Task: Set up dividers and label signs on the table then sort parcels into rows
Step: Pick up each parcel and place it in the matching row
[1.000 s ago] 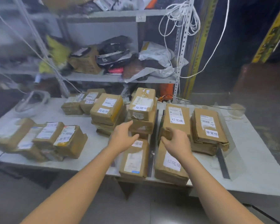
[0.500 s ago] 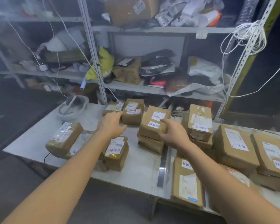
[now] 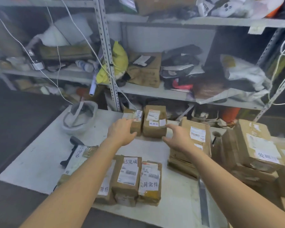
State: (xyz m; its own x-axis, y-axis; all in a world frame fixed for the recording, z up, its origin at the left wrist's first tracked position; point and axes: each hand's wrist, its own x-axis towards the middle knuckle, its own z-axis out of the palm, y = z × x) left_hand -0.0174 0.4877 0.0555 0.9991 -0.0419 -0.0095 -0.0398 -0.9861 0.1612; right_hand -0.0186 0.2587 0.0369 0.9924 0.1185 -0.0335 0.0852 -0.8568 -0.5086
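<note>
Two brown taped parcels stand side by side at the back of the white table (image 3: 39,155): a smaller one (image 3: 136,120) on the left and a larger one (image 3: 155,122) on the right. My left hand (image 3: 122,131) is spread, fingertips at the smaller parcel's near left edge. Open and empty, my right hand (image 3: 176,137) hovers just right of the larger parcel, apart from it. A row of several labelled parcels (image 3: 127,176) lies near the front edge under my left forearm. Stacked parcels (image 3: 192,142) and more stacks (image 3: 257,148) fill the right side. A grey divider strip (image 3: 203,201) lies between groups.
A black handheld scanner (image 3: 72,148) lies at the left of the table, with a white helmet (image 3: 80,117) behind it. Metal shelving (image 3: 109,63) packed with bags, boxes and hanging cords rises directly behind the table. Dark floor shows to the left.
The view swung left across the table. Both hands travelled from the middle stacks to the two parcels at the back, the left now touching the smaller one.
</note>
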